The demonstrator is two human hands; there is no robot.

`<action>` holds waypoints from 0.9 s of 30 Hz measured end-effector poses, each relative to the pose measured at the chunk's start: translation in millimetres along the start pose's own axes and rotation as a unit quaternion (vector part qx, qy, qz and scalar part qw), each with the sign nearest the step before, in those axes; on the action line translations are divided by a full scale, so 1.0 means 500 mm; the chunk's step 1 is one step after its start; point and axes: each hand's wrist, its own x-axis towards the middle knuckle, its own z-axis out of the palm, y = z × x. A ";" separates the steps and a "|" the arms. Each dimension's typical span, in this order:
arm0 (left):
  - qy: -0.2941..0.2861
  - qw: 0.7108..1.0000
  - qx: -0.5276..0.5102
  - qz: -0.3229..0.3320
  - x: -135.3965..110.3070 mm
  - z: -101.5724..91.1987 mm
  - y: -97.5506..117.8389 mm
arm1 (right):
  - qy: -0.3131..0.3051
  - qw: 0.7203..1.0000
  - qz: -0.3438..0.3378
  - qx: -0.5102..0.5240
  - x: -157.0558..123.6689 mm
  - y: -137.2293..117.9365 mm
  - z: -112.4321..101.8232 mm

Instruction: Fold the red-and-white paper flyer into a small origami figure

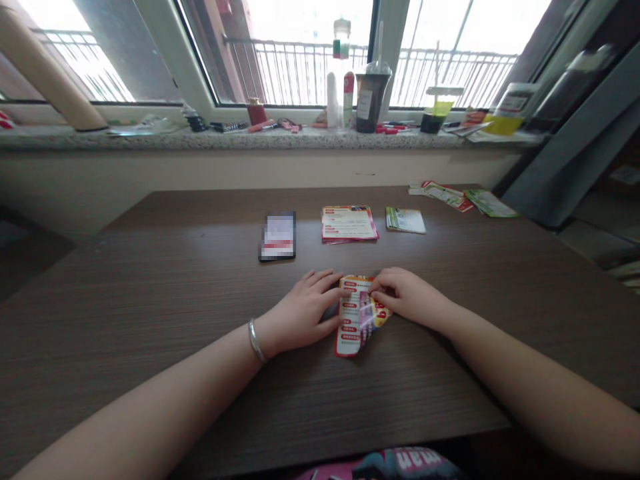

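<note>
In the head view, the right hand has its thumb and fingertips closed on the right side of 1 printed leaflet, near the top. That side is lifted and curled over, so part of the purple and yellow face shows against the white face with its red labels. The leaflet lies on the brown table, directly between the 2 hands.

To the left of this pinch, the left hand is spread and relaxed, its fingertips resting on the leaflet's left edge without clasping it. A silver bracelet circles that wrist.

Beyond the grip and slightly left is a stack of larger cards with red edges; farther left of it lies a dark-edged flat device, its screen blurred. Beyond the grip and a little right sits a smaller stack of cards. Farther out to the right, near the table's far edge, are red-and-green strips and green leaflets.

Well beyond the grip, the windowsill bears a dark cup and a yellow container.
</note>
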 end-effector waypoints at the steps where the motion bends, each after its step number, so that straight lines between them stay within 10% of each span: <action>1: 0.000 1.000 0.000 -0.002 0.001 0.000 0.001 | 0.012 1.000 -0.005 -0.014 0.002 0.001 0.005; 27: 0.112 0.976 -0.171 -0.078 0.016 0.002 0.029 | 0.104 0.994 -0.010 0.024 0.024 0.002 0.040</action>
